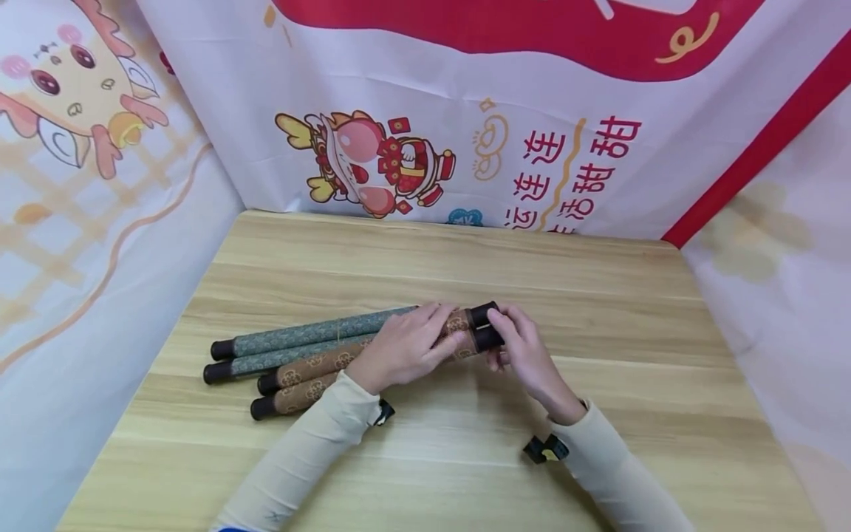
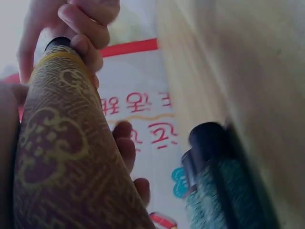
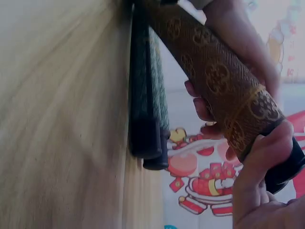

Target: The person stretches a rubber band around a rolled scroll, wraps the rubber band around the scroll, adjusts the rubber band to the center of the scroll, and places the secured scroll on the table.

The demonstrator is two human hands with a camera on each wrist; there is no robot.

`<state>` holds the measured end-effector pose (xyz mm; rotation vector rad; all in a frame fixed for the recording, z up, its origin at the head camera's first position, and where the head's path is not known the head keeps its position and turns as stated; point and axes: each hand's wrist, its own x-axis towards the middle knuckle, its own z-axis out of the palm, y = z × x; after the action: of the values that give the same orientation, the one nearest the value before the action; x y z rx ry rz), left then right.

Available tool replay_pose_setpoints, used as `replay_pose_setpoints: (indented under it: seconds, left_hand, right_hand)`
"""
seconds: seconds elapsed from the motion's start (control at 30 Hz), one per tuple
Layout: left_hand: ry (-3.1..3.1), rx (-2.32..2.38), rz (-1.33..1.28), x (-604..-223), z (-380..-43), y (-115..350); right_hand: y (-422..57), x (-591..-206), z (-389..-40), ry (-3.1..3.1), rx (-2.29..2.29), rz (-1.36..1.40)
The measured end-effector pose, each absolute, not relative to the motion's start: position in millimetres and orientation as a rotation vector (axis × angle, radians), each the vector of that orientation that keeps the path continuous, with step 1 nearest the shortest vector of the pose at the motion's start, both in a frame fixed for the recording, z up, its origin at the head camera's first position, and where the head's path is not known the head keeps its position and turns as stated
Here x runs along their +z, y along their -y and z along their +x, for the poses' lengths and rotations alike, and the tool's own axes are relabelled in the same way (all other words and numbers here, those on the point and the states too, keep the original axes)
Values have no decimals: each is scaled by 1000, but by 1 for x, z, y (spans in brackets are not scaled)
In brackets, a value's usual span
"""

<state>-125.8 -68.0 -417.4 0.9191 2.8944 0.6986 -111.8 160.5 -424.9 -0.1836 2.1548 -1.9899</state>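
Note:
Two brown rolled scrolls (image 1: 308, 369) with gold patterns and dark end knobs lie side by side, their right ends lifted off the table. My left hand (image 1: 405, 343) grips them around the right half, its fingers wrapped beneath in the right wrist view. At the right end, my right hand (image 1: 525, 351) pinches the scrolls near the black knobs (image 1: 488, 338). A thin yellow band (image 3: 243, 109) circles the brown fabric beside those knobs. Behind lie two green-grey scrolls (image 1: 319, 330) with dark knobs, partly hidden by my left hand.
The scrolls are on a light wood-grain table (image 1: 598, 458). A printed white and red cloth (image 1: 432, 89) hangs along its back edge, with more printed cloth at the left (image 1: 86, 244) and right (image 1: 784, 318).

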Motion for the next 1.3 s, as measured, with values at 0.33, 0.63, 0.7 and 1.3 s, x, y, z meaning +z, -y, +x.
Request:
replay_pose_setpoints:
  seconds: [0.33, 0.63, 0.7, 1.3]
  left_hand:
    - [-2962, 624, 1088, -425, -125, 54]
    - [-2939, 691, 969, -433, -122, 76]
    - [-2936, 703, 958, -433, -121, 81]
    - [-2935, 656, 934, -431, -123, 61]
  right_hand:
    - [-150, -436, -120, -2485, -1837, -104]
    - [-156, -436, -123, -2537, -1802, -118]
    - [-155, -438, -125, -2536, -1799, -113]
    - [-153, -437, -124, -2650, -1672, -60]
